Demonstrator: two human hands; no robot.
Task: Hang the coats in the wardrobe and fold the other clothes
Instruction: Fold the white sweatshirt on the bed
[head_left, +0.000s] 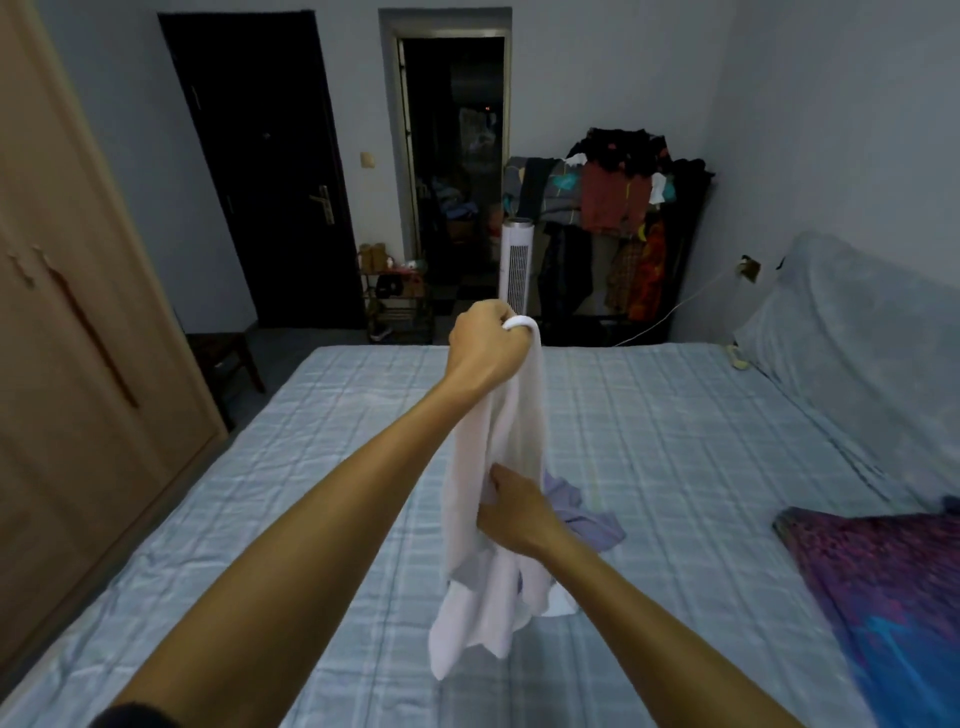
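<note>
Pale grey-blue walls (597, 78) enclose a dim room. A bed (675, 415) in a light blue checked cover fills the middle, with a tan wooden wardrobe (62, 364) beside it on the left. Beyond stand a black panelled door (260, 182), an open doorway (452, 156), a white tower fan (517, 265) and a crowded dark clothes rack (623, 208).
</note>
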